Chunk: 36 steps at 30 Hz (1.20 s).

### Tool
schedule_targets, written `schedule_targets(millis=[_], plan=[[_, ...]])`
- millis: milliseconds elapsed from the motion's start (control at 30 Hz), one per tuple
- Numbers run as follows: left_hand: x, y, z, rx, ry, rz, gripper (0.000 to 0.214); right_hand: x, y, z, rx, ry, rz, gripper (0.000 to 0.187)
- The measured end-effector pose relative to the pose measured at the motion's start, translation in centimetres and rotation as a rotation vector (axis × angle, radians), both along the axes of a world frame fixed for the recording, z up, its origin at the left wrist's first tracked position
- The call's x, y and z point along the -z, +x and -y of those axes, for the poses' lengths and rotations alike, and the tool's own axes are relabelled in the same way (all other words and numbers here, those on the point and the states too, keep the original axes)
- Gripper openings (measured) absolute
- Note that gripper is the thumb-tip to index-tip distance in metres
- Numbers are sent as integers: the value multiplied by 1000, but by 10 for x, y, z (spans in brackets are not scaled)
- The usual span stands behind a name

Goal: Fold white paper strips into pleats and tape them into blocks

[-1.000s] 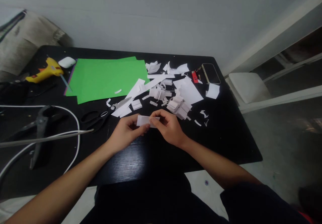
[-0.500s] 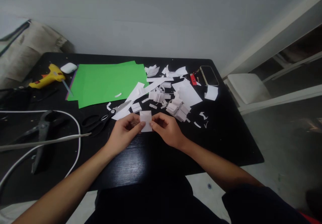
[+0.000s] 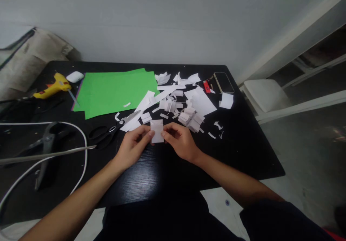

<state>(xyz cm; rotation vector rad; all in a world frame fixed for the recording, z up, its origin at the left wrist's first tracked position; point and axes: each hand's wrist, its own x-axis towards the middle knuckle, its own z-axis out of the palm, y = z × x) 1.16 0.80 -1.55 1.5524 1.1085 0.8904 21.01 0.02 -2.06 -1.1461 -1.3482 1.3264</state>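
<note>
White paper rectangle [image 3: 157, 131] was pinched between left hand [image 3: 133, 146] and right hand [image 3: 180, 141]; grip looked shallow, so it could slip or crease.

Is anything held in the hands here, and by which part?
Yes: a small white paper piece, pinched between both hands, the left hand at its lower left edge and the right hand at its lower right edge.
</note>
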Motion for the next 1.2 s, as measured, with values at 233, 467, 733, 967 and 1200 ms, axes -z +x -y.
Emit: schedule_targets(millis=[233,467,733,967,1200], plan=[[1,2,-1,-5,-25,7,21,4,0,1,18,61,75,17],[-4,2,-1,-22,-87,49,22,2,0,1,6,39,25,14],[-4,-1,-2,0,-72,15,23,0,1,-1,12,-24,-26,19],[-5,1,-2,7,-78,28,23,-1,1,-2,-11,-60,-42,22],[-7,3,-2,-19,-97,50,21,-3,3,-5,-17,-72,-84,28]])
